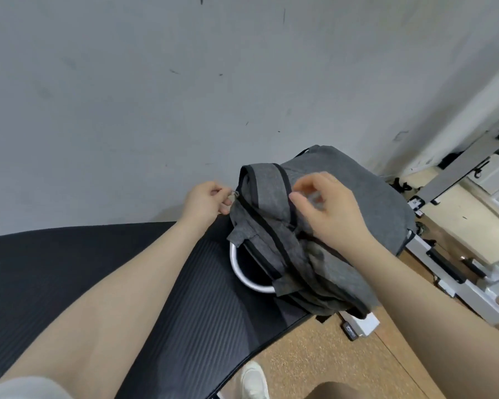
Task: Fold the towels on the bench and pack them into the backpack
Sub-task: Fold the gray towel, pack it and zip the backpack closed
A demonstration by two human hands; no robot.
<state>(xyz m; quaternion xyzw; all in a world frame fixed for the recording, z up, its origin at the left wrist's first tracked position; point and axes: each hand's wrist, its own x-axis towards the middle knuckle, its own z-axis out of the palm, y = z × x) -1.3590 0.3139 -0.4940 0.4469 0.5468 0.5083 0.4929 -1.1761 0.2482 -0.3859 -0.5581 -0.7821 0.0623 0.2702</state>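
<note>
A grey backpack (274, 226) with black zipper lines lies on the far right end of the black ribbed bench (98, 283). My left hand (205, 204) pinches a small metal zipper pull (235, 193) at the backpack's upper left corner. Over the top of the bag hovers my right hand (326, 211), fingers curled and blurred, touching the grey fabric; whether it grips anything I cannot tell. No towel is visible.
A white curved bar (242, 276) of the bench frame shows under the backpack. A grey wall rises right behind. White gym machine frames (458, 269) stand on the cork floor at the right. My white shoe (254, 381) is below.
</note>
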